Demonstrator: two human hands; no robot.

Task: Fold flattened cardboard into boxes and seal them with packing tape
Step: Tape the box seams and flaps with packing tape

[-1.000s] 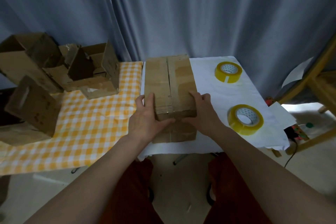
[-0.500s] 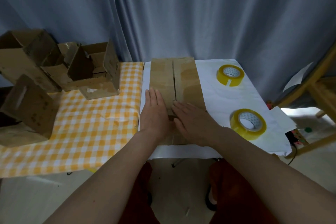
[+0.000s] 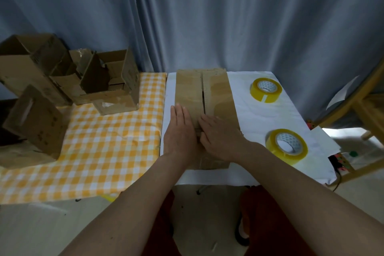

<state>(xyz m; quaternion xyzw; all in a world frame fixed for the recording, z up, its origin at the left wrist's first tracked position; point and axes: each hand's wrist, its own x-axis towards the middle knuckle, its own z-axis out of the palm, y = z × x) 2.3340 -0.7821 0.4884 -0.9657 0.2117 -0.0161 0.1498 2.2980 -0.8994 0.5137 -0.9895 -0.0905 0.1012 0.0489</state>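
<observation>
1. So, box [image 3: 204,97] lies on white cloth [image 3: 257,118], flaps closed w/ a gap along the seam.
2. Left hand [image 3: 180,133] & right hand [image 3: 220,137] press flat on box's near end, fingers straight, together.
3. Two tape rolls [image 3: 265,90] [image 3: 287,146] right of box.

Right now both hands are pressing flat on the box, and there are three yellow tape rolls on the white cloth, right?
Almost. The head view shows two yellow tape rolls, not three: one farther back and one nearer, both on the white cloth. The left hand and right hand do press flat on the box.
</observation>
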